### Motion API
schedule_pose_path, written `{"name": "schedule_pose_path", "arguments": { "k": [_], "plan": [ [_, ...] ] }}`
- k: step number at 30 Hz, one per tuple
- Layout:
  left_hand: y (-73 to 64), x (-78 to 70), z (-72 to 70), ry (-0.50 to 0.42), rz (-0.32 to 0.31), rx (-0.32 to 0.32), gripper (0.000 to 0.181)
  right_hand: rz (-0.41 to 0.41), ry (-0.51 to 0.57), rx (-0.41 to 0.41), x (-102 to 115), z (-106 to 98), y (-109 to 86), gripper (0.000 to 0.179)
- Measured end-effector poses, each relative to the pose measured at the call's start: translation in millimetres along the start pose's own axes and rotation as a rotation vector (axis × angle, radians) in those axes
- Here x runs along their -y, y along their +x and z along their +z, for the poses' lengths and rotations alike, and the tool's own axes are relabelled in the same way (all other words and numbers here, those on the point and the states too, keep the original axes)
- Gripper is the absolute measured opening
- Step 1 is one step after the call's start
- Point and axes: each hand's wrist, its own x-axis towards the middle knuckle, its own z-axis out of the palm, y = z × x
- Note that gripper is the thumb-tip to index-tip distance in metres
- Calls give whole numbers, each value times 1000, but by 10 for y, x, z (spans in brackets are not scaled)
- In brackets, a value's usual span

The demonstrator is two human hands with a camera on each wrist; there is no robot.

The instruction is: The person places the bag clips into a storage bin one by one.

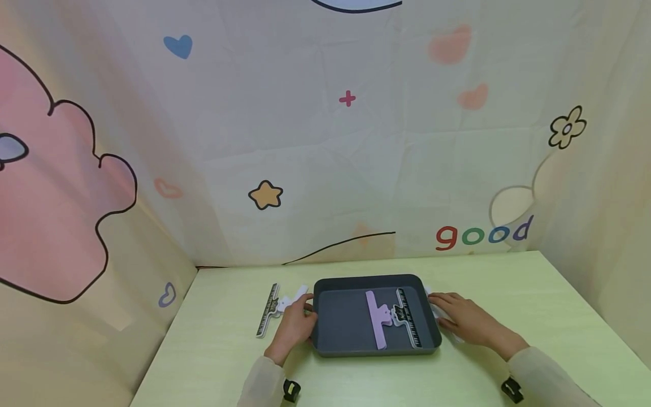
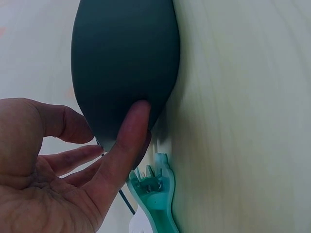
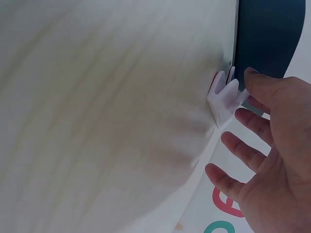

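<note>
A dark grey tray [image 1: 341, 328] stands on the table. My left hand [image 1: 297, 321] grips its left end, with fingers at the rim and outer wall, as the left wrist view shows. Inside the tray lie a lilac clip [image 1: 376, 319] and a black-and-white clip with a piano-key strip [image 1: 408, 317], their handles meeting. By the tray's right end, my right hand [image 1: 470, 319] has its fingers loosely spread beside a white clip [image 3: 226, 99]. This clip is partly hidden in the head view; whether the thumb touches tray or clip is unclear.
Left of the tray lies another piano-key clip [image 1: 267, 311], with a white clip part [image 1: 301, 293] beside it. A teal-and-white clip [image 2: 155, 194] shows below the left hand in its wrist view. A patterned curtain [image 1: 330, 186] hangs behind the table [image 1: 218, 339].
</note>
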Motion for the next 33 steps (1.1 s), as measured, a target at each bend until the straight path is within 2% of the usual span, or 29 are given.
{"name": "schedule_pose_path", "arguments": {
  "k": [21, 33],
  "plan": [
    [-22, -40, -14, -4, 4, 12, 51, 13, 29, -20, -2, 40, -23, 41],
    [0, -16, -11, 4, -11, 15, 51, 42, 23, -14, -14, -58, -40, 40]
  ]
}}
